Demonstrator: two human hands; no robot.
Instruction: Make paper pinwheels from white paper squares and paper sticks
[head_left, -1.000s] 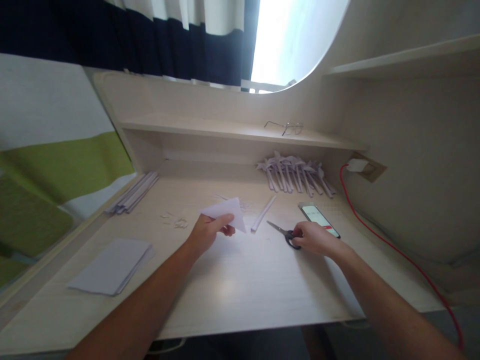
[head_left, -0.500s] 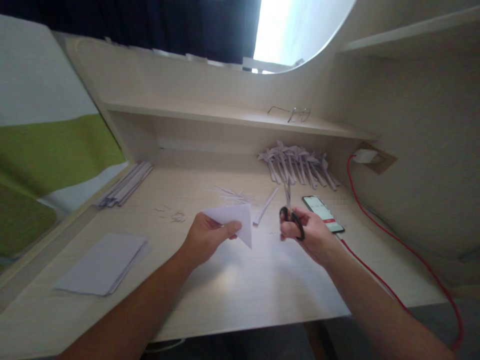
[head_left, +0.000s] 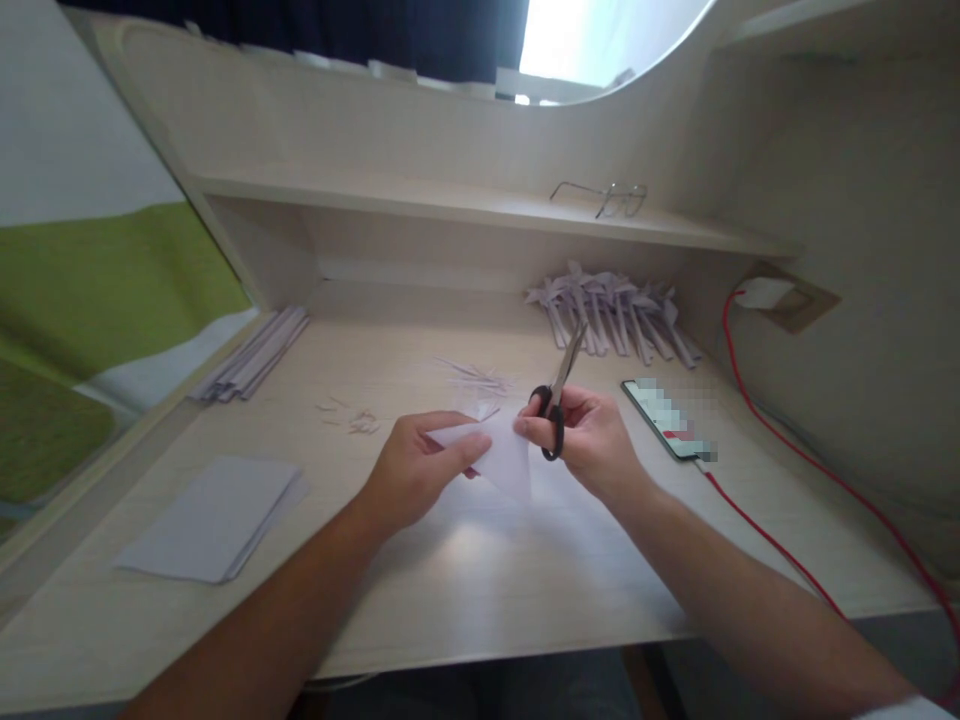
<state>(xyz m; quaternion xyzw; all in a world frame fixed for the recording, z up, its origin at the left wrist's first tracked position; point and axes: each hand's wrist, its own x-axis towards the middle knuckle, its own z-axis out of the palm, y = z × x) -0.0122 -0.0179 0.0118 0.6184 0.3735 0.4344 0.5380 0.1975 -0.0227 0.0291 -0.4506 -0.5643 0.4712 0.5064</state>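
Both hands are up in the middle over the desk (head_left: 420, 620), with a piece of folded paper (head_left: 506, 460) between them, so I'll call that the centre of the clock. The left hand (head_left: 416, 465) is at about 9, forearm running in from around 8. It's clamped on the paper: thumb flat on top pointing towards 3, fingers tucked behind, wrist pretty straight.

The right hand (head_left: 596, 435) sits around 2 to 3, its forearm slanting in from 4. It's doing two things at once, tbh: fingers closed round the black handles of the scissors (head_left: 566, 370), blades aimed at roughly 1 o'clock and clear of the paper, while the thumb presses the paper's near edge. Can't tell exactly which fingers are through the loops. The paper's bottom corner points at about 5 and it's kinda blurry.

Round the dial: thin paper strips (head_left: 480, 378) lie towards 11, a bunch of paper pinwheels (head_left: 611, 305) at 1, and the phone (head_left: 660, 418) between 2 and 3. Small paper scraps (head_left: 365, 422) are between 9 and 10, and the stack of sheets (head_left: 210, 518) is out between 8 and 9.
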